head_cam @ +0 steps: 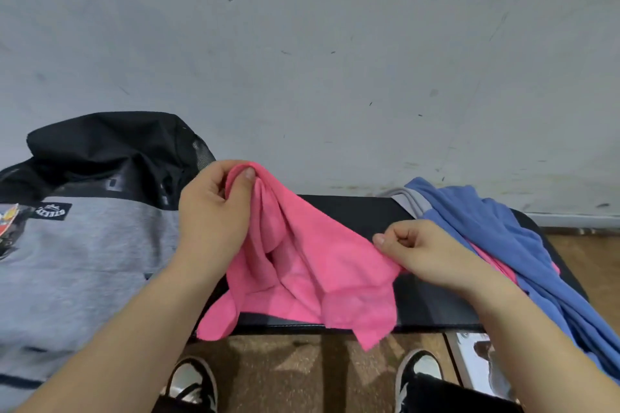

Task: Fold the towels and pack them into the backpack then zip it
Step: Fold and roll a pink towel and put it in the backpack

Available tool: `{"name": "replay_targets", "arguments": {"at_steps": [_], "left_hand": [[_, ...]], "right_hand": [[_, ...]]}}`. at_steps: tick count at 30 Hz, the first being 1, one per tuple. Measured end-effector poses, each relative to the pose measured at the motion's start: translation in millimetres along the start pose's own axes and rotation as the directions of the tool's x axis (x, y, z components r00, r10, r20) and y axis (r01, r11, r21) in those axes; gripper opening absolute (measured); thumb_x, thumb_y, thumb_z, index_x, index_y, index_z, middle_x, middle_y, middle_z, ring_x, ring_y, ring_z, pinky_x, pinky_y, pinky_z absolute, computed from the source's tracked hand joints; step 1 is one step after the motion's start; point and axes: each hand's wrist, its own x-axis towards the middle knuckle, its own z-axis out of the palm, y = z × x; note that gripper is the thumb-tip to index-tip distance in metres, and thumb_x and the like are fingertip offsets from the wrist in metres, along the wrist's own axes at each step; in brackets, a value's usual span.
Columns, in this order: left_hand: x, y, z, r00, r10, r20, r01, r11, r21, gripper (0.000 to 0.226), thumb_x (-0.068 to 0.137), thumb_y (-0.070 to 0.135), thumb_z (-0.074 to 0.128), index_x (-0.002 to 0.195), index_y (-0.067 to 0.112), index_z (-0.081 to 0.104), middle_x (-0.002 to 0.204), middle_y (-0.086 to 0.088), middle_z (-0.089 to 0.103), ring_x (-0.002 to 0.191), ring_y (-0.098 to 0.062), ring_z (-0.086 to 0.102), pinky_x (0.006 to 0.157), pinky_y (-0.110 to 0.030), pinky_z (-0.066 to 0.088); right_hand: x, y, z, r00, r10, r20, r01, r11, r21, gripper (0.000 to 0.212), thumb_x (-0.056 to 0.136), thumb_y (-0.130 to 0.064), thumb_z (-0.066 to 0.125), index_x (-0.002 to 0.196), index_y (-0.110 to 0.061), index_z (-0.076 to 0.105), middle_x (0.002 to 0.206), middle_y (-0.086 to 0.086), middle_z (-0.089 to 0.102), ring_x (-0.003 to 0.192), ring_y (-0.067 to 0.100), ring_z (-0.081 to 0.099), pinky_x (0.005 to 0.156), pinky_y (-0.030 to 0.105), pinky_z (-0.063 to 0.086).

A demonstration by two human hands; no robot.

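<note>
A pink towel [302, 265] hangs crumpled between my hands above a black bench [432, 302]. My left hand [214, 211] grips its upper corner, held up near the backpack. My right hand [419, 248] pinches the towel's right edge lower down. The grey and black backpack [84, 245] lies on the left with its black top flap standing open. On the right of the bench lie a blue towel [510, 245], a grey one [407, 199] behind it, and another pink towel [493, 261] under the blue.
A scuffed grey wall [302, 60] rises right behind the bench. Below the bench's front edge is a brown floor [285, 369] with my two black and white shoes [194, 382].
</note>
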Motion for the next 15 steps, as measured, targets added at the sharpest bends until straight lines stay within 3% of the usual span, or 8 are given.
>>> {"name": "replay_targets", "arguments": {"at_steps": [2,4,7,10,12,15], "left_hand": [[1.7,-4.3,-8.3,1.0,-0.026,-0.009,0.026,0.999,0.024,0.012,0.099,0.019,0.066,0.1,0.023,0.078,0.094,0.01,0.077,0.091,-0.005,0.071,0.087,-0.028,0.057],[-2.8,-4.0,-11.5,0.998,-0.049,0.042,0.048,0.999,0.025,0.013,0.099,0.018,0.067,0.098,0.025,0.078,0.093,0.01,0.077,0.089,-0.002,0.071,0.085,-0.024,0.057],[-16.1,1.6,-8.1,0.986,-0.011,0.164,0.0,0.998,0.063,0.017,0.099,0.014,0.067,0.095,0.027,0.078,0.092,0.012,0.078,0.09,0.003,0.07,0.078,-0.008,0.051],[-25.7,9.9,-4.3,0.957,0.062,0.282,-0.095,0.99,0.102,0.019,0.098,0.013,0.068,0.095,0.03,0.078,0.095,0.021,0.076,0.093,0.006,0.069,0.079,-0.003,0.047],[-29.8,14.8,-3.3,0.944,0.088,0.318,-0.131,0.985,0.116,0.022,0.097,0.012,0.069,0.093,0.032,0.076,0.096,0.026,0.074,0.092,0.009,0.067,0.078,-0.001,0.045],[-32.5,16.1,-4.4,0.94,0.1,0.327,-0.143,0.984,0.107,0.022,0.098,0.011,0.069,0.093,0.031,0.076,0.096,0.025,0.074,0.091,0.009,0.068,0.078,-0.002,0.046]], "right_hand": [[0.1,10.5,-2.6,0.995,0.055,-0.08,-0.058,0.997,-0.042,0.04,0.103,-0.037,0.06,0.07,-0.014,0.059,0.055,-0.001,0.053,0.056,0.013,0.05,0.062,0.039,0.045],[-0.3,14.3,1.9,0.982,0.086,-0.167,-0.086,0.996,0.008,0.037,0.103,-0.04,0.058,0.074,-0.016,0.061,0.063,0.002,0.062,0.061,0.015,0.058,0.068,0.044,0.053],[0.3,11.6,20.3,0.99,0.046,-0.134,-0.053,0.997,-0.048,0.029,0.1,-0.041,0.063,0.082,-0.017,0.066,0.081,0.004,0.072,0.072,0.017,0.066,0.071,0.034,0.053],[9.2,9.4,43.3,0.993,0.042,-0.109,-0.054,0.992,-0.111,0.021,0.096,-0.043,0.068,0.089,-0.024,0.072,0.086,-0.006,0.074,0.078,0.007,0.067,0.072,0.027,0.053],[19.0,5.7,55.8,0.986,0.086,-0.143,-0.101,0.989,-0.104,0.023,0.095,-0.043,0.069,0.084,-0.023,0.071,0.08,-0.009,0.072,0.073,0.004,0.064,0.069,0.025,0.048],[34.2,-2.8,71.1,0.967,0.218,-0.134,-0.244,0.944,-0.221,0.051,0.088,-0.059,0.07,0.06,-0.019,0.055,0.056,-0.009,0.055,0.056,0.012,0.054,0.054,0.027,0.04]]}}
